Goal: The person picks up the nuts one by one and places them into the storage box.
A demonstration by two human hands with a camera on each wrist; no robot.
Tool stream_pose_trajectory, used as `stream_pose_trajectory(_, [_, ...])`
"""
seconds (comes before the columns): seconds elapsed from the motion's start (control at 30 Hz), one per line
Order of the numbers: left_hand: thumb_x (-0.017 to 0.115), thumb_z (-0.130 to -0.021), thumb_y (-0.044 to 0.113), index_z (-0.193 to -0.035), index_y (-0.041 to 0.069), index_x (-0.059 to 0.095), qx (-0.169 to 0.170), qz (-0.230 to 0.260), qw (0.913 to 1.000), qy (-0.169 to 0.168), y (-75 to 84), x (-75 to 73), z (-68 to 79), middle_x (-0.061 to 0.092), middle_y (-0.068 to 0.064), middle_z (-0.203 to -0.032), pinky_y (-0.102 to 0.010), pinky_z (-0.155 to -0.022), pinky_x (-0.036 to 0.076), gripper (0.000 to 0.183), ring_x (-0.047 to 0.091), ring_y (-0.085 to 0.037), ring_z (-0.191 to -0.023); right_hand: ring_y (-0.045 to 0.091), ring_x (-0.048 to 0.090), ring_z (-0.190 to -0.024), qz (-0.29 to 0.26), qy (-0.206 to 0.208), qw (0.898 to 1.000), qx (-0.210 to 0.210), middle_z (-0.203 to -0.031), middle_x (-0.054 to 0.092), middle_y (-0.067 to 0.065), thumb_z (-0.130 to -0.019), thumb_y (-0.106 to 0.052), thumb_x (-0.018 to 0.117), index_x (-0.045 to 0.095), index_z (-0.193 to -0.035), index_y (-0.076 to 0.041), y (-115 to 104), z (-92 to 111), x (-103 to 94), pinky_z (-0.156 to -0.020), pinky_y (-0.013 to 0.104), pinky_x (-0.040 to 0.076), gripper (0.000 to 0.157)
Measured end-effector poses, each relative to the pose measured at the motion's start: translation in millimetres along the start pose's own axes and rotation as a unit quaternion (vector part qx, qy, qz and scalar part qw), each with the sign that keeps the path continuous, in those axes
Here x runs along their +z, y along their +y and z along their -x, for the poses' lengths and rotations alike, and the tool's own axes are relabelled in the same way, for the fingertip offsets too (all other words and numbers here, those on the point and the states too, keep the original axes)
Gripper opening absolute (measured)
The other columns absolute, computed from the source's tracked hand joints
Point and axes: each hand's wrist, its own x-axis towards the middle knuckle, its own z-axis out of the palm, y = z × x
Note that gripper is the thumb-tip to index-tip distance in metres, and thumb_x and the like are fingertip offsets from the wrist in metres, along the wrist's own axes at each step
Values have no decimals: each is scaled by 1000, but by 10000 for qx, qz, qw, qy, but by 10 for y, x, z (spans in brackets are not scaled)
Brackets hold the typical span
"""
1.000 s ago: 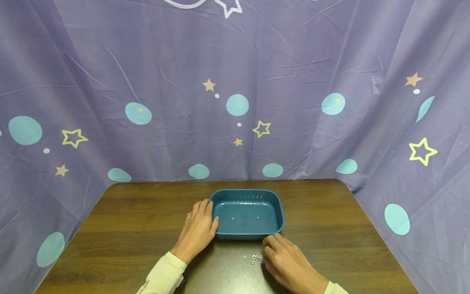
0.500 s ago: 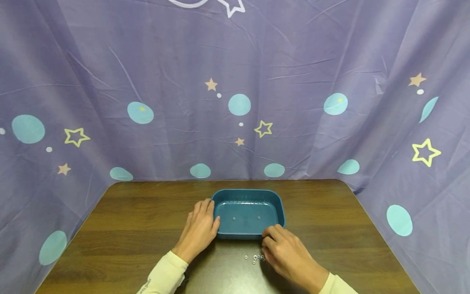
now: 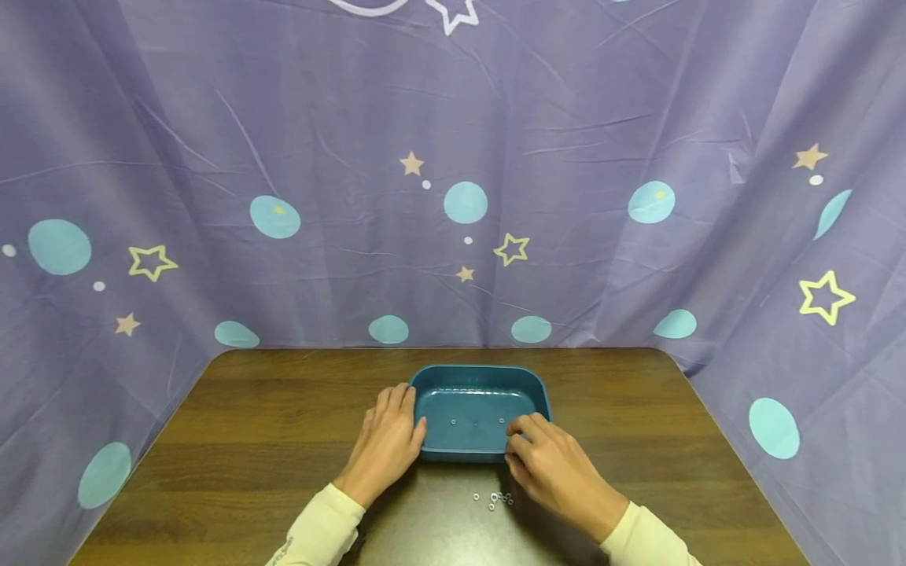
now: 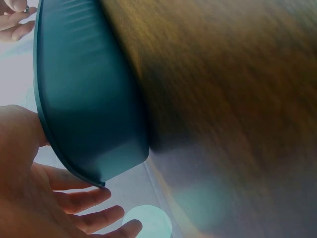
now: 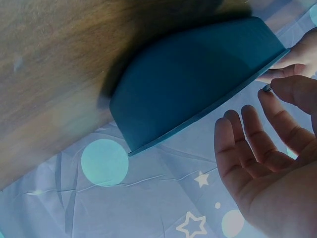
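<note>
A teal plastic tray (image 3: 467, 452) stands on the table, two small metal nuts (image 3: 454, 422) lying apart on its floor. My left hand (image 3: 385, 436) holds the tray's left end, with the thumb over the rim and the fingers at the far corner. Above the near right part of the tray is my right hand (image 3: 548, 464). Its thumb and index finger pinch a small metal nut (image 5: 268, 88), seen in the right wrist view; the other fingers are loosely bent. Several more nuts (image 3: 494, 498) lie in a loose group on the table in front of the tray.
The brown wooden table (image 3: 283, 440) reaches back to a purple curtain (image 3: 340, 275) with stars and dots. The curtain also hangs along the left and right sides.
My right hand has moved forward and up from the tray's near rim to over its inside, still pinching the nut. My left hand stays at the tray's left end.
</note>
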Motion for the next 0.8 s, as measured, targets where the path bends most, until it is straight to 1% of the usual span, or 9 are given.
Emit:
stream_pose_trajectory(0.13, [70,-92,26,-134,-7,58,-17,-14,10000,-37,1,-4,-2,56,-22,-138,-56,-91,50,54,51,-37,-126,16,60,-87,15,-24,10000,31,-102,65,1,-76,-7,74,69,-81,-14,51,-20,18,-69,30,55,10])
stream_pose_trajectory(0.37, [68,-94,26,-137,-6,57,-136,14,9996,-240,6,-25,4,54,-21,-140,-56,-93,49,55,50,-37,-128,16,58,-85,-67,-91,9999,125,-101,64,1,-76,-6,77,70,-84,-12,139,-62,29,-67,30,54,13])
stream_pose_trajectory(0.63, [69,-93,26,-135,-7,58,-101,31,9998,-163,6,-20,11,55,-21,-139,-57,-91,50,54,50,-38,-127,16,59,-85,-137,-80,9998,135,-99,65,2,-77,-6,77,71,-84,-12,216,-118,80,-66,30,55,11])
stream_pose_trajectory(0.8, [69,-93,26,-135,-6,58,-90,32,9999,-143,6,-23,10,55,-21,-139,-57,-91,50,54,50,-38,-128,15,58,-84,-81,-128,9997,185,-97,63,0,-79,-7,76,70,-86,-12,264,-149,147,-66,30,54,10])
